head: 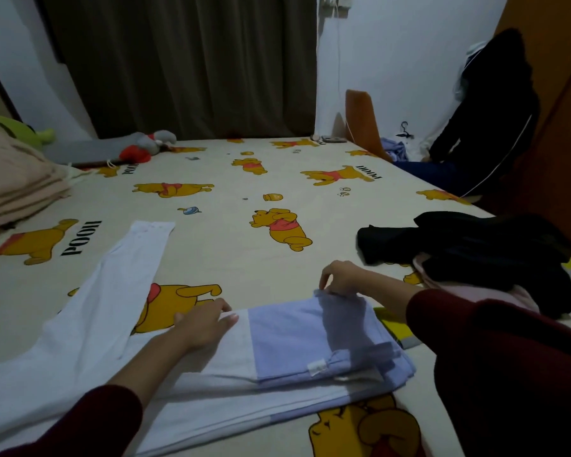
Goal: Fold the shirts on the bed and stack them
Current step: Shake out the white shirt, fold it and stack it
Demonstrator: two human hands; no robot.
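The right hand [338, 278] pinches the far edge of the white and pale-blue cotton shirt [277, 344], which lies half folded on the cartoon-bear bed sheet [231, 225]. The left hand [208, 321], fingers spread flat, presses the white part just left of that pinch. Beyond the pressing hand one long white sleeve [136, 258] trails loose; it could drag and skew the fold. Right of the pinch, the heap of dark garments [475, 252] lies near, likely to snag.
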